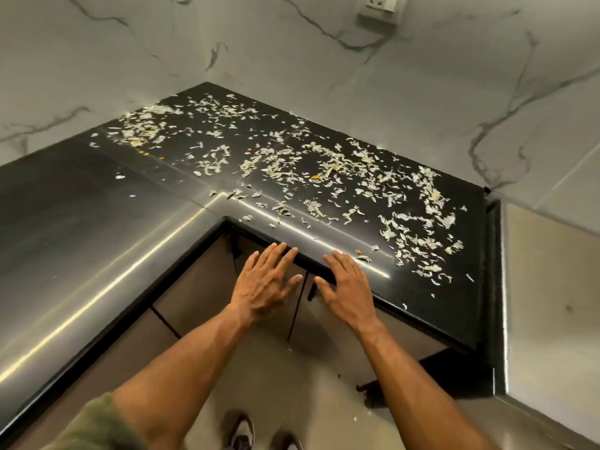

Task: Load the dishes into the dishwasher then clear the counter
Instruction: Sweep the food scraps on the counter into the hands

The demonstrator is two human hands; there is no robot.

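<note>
A glossy black L-shaped counter (97,203) fills the corner. Pale vegetable peels and scraps (324,170) are strewn over its back and right parts, with a few orange bits among them. My left hand (266,280) hovers flat with fingers straight at the counter's front edge, fingertips just reaching the rim. My right hand (347,284) lies beside it, fingers straight and resting on the counter's edge. Neither hand holds anything. No dishes or dishwasher are in view.
Brown cabinet doors (201,287) with a dark handle sit under the counter edge. Marble-look walls rise behind, with a socket (380,9) high up. A beige panel (548,303) stands at the right. A few scraps lie on the floor (276,384) by my shoes.
</note>
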